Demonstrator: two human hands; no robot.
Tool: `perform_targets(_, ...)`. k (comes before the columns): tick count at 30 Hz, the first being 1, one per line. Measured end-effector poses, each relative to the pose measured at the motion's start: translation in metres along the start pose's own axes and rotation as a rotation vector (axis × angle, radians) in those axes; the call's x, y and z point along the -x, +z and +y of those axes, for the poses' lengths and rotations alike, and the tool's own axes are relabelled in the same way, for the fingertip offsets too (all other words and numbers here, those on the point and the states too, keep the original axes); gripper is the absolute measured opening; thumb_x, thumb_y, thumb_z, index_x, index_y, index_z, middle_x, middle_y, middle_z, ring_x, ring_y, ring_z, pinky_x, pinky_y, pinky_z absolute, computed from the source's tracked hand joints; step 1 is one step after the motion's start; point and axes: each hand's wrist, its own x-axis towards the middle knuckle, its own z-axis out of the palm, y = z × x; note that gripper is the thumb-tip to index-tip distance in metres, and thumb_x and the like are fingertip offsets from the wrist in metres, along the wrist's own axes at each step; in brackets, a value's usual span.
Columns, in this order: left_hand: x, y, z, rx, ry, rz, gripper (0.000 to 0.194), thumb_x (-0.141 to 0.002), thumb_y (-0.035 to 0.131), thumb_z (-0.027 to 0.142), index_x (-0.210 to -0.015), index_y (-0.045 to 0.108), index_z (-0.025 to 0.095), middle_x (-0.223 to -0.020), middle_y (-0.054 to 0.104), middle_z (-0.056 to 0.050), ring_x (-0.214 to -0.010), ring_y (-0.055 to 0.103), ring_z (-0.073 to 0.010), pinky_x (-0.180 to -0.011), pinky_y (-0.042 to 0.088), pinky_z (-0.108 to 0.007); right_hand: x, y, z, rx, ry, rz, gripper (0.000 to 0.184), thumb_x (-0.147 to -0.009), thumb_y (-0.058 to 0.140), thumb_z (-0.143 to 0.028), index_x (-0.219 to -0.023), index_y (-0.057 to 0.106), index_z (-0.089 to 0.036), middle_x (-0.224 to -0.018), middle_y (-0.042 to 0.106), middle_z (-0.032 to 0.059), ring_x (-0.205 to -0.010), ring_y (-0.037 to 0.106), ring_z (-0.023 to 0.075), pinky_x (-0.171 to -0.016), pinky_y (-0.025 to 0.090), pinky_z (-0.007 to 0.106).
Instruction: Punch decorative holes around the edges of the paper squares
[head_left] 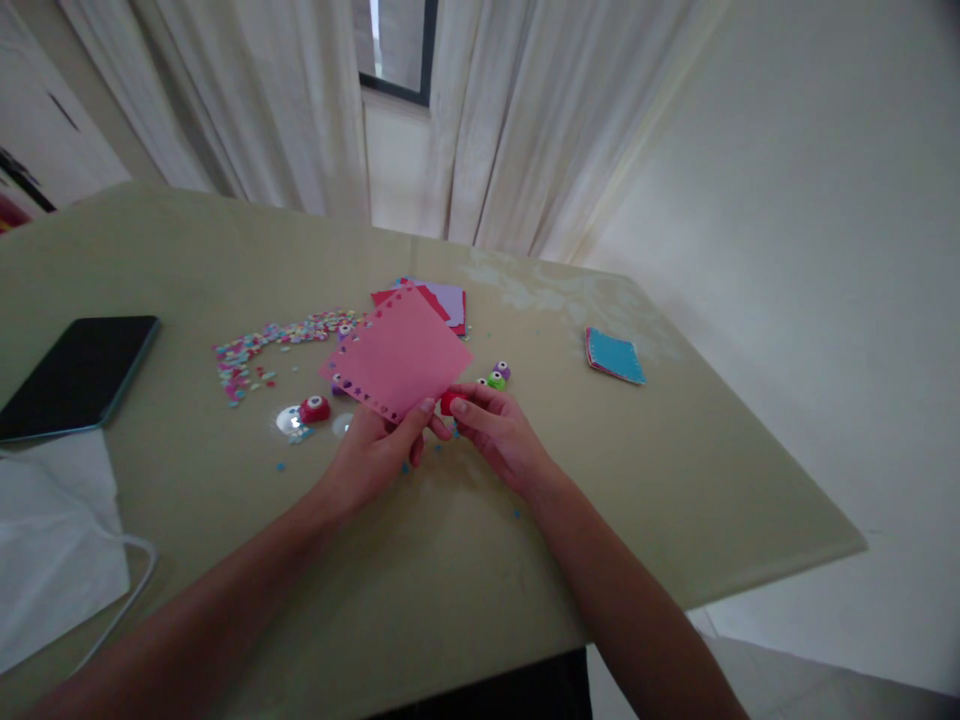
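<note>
A square sheet of pink paper (pixel 409 350), with small shapes punched along two of its edges, is pinched in my left hand (pixel 375 445) by its near corner. Between the fingers of my right hand (pixel 502 435) is a small red craft punch (pixel 451 402), right beside that corner. Whether the paper sits inside the punch cannot be made out. Left of the paper stands another red punch (pixel 315 408) with an eye on it, next to a clear round lid (pixel 289 420). Green (pixel 496 380) and purple (pixel 502 369) punches stand just beyond my right hand.
Punched confetti (pixel 300 330) lies in a curved band left of the paper. Behind it is a stack of coloured sheets (pixel 450 300). A blue-topped paper stack (pixel 615 355) lies to the right. A dark tablet (pixel 79 375), white cloth (pixel 60 550) and cable (pixel 146 560) occupy the left.
</note>
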Motion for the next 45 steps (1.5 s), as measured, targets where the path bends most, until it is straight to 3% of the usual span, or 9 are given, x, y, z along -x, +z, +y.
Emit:
perform_targets(17,-0.001,0.000,-0.008,0.026,0.033,-0.034,0.044,-0.095,0.061,0.051,-0.065,0.067,0.020,-0.049,0.056,0.002,-0.044,0.051,-0.0124,-0.044,0.038,-0.023,0.000,0.000,0.001,-0.041,-0.030,-0.087,0.032,-0.068,0.100,-0.038,-0.086,0.079,-0.022,-0.080,0.073,-0.0017,-0.072,0.062,0.0134,-0.073,0.050,0.030)
perform_targets(29,-0.001,0.001,-0.012,0.001,0.035,-0.040,0.045,-0.100,0.054,0.049,-0.073,0.072,0.018,-0.054,0.058,0.001,-0.048,0.053,-0.0129,-0.048,0.040,-0.024,-0.003,-0.005,0.005,0.007,0.020,0.037,0.036,-0.068,0.099,-0.040,-0.091,0.079,-0.019,-0.085,0.075,0.0008,-0.067,0.061,0.0112,-0.065,0.047,0.027)
perform_targets(45,0.000,0.000,-0.016,0.057,-0.053,-0.075,0.053,-0.102,0.048,0.054,-0.069,0.071,0.019,-0.057,0.059,0.000,-0.051,0.052,-0.0139,-0.052,0.039,-0.027,-0.001,-0.001,0.000,-0.016,0.035,0.039,0.038,-0.068,0.098,-0.046,-0.086,0.080,-0.018,-0.083,0.073,0.0002,-0.066,0.060,0.0093,-0.063,0.049,0.023)
